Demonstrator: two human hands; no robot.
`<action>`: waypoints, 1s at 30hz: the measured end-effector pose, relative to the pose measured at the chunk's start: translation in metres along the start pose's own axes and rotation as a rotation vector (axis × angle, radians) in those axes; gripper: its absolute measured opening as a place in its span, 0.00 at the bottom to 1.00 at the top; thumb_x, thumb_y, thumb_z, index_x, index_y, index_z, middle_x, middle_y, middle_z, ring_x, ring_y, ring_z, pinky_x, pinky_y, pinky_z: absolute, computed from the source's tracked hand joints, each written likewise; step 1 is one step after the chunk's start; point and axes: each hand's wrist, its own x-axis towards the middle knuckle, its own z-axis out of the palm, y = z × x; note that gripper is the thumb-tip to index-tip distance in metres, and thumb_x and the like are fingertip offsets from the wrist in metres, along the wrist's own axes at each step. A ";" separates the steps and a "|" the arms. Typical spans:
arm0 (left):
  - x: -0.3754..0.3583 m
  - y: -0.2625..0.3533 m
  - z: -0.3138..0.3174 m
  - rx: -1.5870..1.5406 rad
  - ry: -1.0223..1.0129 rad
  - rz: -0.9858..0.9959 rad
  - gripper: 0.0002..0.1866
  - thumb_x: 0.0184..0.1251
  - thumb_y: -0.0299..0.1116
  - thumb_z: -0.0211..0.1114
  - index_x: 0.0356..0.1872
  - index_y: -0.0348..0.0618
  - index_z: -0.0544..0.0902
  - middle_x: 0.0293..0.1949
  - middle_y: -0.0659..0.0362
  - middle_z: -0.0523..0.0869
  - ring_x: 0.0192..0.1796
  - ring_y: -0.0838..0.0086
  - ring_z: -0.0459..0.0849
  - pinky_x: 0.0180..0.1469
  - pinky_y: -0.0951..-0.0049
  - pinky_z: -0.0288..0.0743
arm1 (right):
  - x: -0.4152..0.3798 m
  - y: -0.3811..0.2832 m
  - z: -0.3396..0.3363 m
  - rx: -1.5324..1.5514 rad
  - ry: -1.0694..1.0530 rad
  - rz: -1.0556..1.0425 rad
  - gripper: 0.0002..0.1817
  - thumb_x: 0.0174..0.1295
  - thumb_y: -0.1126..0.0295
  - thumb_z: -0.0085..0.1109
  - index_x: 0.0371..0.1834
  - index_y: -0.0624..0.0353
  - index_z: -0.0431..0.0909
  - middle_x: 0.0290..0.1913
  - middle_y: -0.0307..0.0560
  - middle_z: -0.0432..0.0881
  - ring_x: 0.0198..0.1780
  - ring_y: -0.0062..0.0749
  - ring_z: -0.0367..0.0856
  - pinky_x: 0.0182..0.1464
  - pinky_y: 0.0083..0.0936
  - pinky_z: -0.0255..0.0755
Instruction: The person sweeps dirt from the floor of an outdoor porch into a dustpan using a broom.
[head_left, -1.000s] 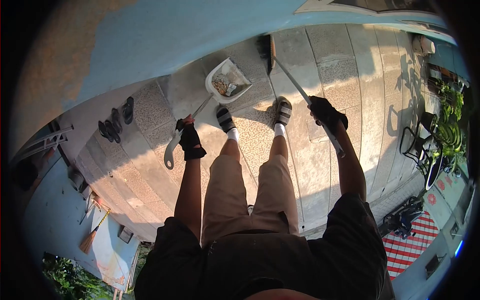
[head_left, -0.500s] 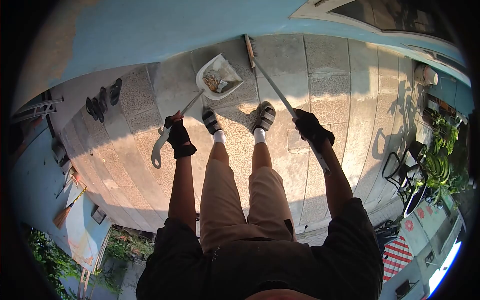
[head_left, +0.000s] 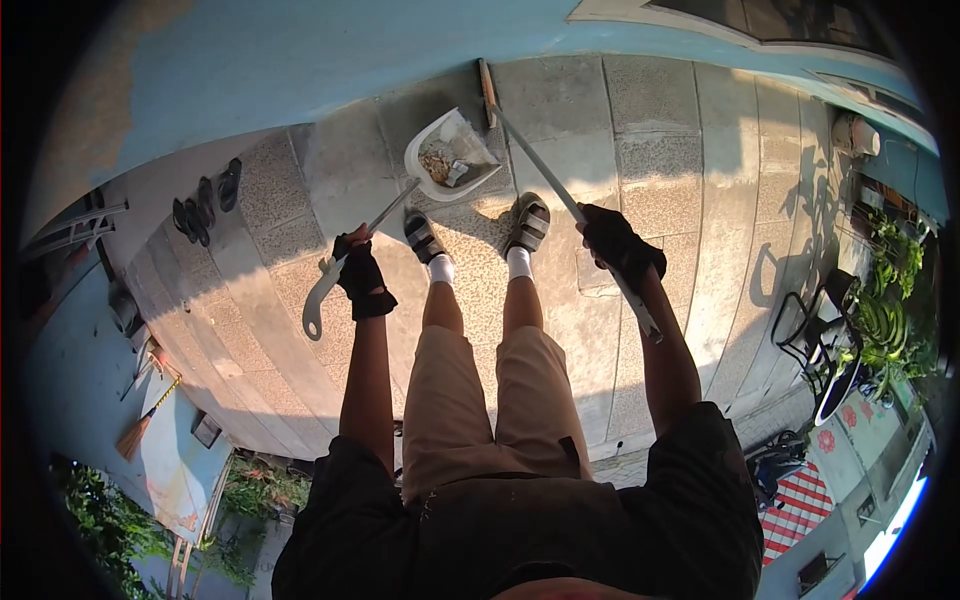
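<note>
My left hand (head_left: 360,270), in a black fingerless glove, is closed around the grey handle of a dustpan. The white dustpan (head_left: 412,150) rests on the floor near the wall, with brown debris (head_left: 435,165) and a crumpled pale scrap (head_left: 457,172) in it. A matching glove covers my right hand (head_left: 618,243), which grips the long grey handle of a push broom. The broom head (head_left: 487,92) stands at the foot of the blue wall, to the right of the dustpan and apart from it. Its bristles are mostly hidden.
Several dark sandals (head_left: 205,200) lie on the floor at the left. A straw broom (head_left: 140,430) leans farther left. On the right are a black chair (head_left: 815,330) and green plants (head_left: 885,310). The blue wall (head_left: 330,60) borders the tiled floor (head_left: 560,100) ahead.
The broom head has shifted slightly left and toward the wall. My right hand has moved a little left and up. The dustpan appears slightly farther right.
</note>
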 end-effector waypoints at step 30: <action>0.071 0.021 0.029 -0.002 -0.018 0.019 0.08 0.73 0.31 0.56 0.43 0.37 0.80 0.40 0.55 0.84 0.40 0.73 0.82 0.49 0.73 0.76 | -0.002 0.020 0.016 0.441 0.063 0.060 0.05 0.70 0.64 0.47 0.44 0.49 0.69 0.20 0.30 0.65 0.16 0.14 0.62 0.17 0.17 0.61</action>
